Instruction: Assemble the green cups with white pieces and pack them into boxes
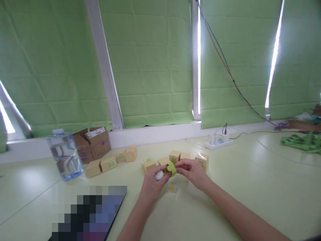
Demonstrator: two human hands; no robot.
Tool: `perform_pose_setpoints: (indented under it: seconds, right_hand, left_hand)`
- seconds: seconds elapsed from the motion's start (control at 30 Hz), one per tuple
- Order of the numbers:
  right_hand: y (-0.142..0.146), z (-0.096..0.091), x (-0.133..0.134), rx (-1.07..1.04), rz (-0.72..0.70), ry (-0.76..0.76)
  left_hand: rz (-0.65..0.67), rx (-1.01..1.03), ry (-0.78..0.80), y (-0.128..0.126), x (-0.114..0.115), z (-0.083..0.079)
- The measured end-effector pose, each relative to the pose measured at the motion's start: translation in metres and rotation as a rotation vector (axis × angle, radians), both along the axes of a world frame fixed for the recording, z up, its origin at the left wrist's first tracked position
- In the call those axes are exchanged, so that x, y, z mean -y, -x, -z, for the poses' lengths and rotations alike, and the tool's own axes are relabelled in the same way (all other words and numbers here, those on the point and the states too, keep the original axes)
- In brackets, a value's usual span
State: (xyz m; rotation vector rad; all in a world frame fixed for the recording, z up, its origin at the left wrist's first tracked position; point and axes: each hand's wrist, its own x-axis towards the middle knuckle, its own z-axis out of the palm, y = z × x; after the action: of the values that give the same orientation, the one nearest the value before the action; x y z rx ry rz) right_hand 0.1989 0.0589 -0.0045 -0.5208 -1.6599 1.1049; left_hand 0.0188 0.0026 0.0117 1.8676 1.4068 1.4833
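Over a pale table, the left hand clasped a small white round object. The right hand pinched a small yellow-green plastic piece lying between both hands, against the left thumb.

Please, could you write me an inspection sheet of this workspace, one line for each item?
Surface: pale green table, glossy.
Job's things: yellow-green piece between left hand and right hand; white piece in the left hand; small clear item with a yellow dot on the table under them.
Clutter: small cardboard boxes with green labels behind the hands; water bottle and open carton at left; green plastic parts far right; a dark thing, blurred out.
Hands: left hand shut on the white piece; right hand pinches the yellow-green piece.
Cables: white power strip with plugs; red and blue cables across the blinds.
Surroundings: green blinds, daylight in the gaps.
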Motion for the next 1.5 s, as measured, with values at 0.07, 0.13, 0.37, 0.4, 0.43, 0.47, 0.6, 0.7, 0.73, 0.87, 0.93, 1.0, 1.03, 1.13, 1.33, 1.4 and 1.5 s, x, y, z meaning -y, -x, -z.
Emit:
perform_pose_setpoints:
  seconds: [0.07,0.13,0.37,0.4,0.43,0.47,0.6,0.7,0.73,0.87,0.93,1.0,1.03,1.13,1.33,1.4,1.5]
  right_hand:
    - [0.000,-0.001,0.001,-0.004,0.000,0.004]
    - [-0.001,-0.003,0.003,-0.001,0.003,-0.003]
    - [-0.004,-0.004,0.008,0.090,0.077,-0.146]
    - [-0.003,-0.003,0.008,0.115,0.095,-0.185]
    - [-0.003,-0.003,0.008,0.137,0.111,-0.219]
    - [-0.003,-0.003,0.009,0.159,0.126,-0.248]
    - [-0.003,-0.004,0.010,0.217,0.174,-0.303]
    - [-0.003,-0.005,0.011,0.216,0.179,-0.302]
    - [-0.004,-0.005,0.012,0.215,0.175,-0.295]
    - [-0.004,-0.005,0.011,0.211,0.126,-0.255]
    - [-0.004,-0.004,0.011,0.198,0.086,-0.257]
    - [-0.004,-0.005,0.012,0.194,0.038,-0.277]
    - [-0.004,-0.005,0.013,0.202,0.016,-0.291]
    - [-0.006,-0.007,0.017,0.272,-0.017,-0.342]
    - [-0.006,-0.012,0.020,0.386,0.057,-0.349]
    - [-0.006,-0.012,0.019,0.391,0.060,-0.350]
    - [-0.006,-0.011,0.017,0.392,0.070,-0.362]
  left_hand:
    - [0.008,-0.002,0.008,0.001,0.000,0.000]
    - [0.029,-0.009,0.014,0.001,0.000,0.000]
    - [0.044,-0.074,0.019,0.002,-0.002,0.005]
    - [0.034,-0.088,0.005,0.003,-0.003,0.006]
    - [0.025,-0.101,-0.014,0.004,-0.003,0.007]
    - [0.017,-0.113,-0.037,0.005,-0.004,0.009]
    - [-0.030,-0.164,-0.165,0.008,-0.006,0.012]
    - [-0.054,-0.180,-0.223,0.008,-0.007,0.013]
    - [-0.050,-0.186,-0.223,0.008,-0.007,0.013]
    - [-0.043,-0.217,-0.195,0.007,-0.005,0.012]
    - [-0.052,-0.223,-0.173,0.005,-0.003,0.010]
    - [-0.055,-0.223,-0.146,0.004,0.000,0.008]
    - [-0.056,-0.223,-0.132,0.003,0.002,0.007]
    - [-0.056,-0.227,-0.104,0.000,0.005,0.004]
    - [-0.045,-0.239,-0.057,-0.001,0.007,0.000]
    - [-0.054,-0.234,-0.046,0.000,0.008,-0.001]
    - [-0.072,-0.235,-0.041,-0.001,0.008,-0.001]
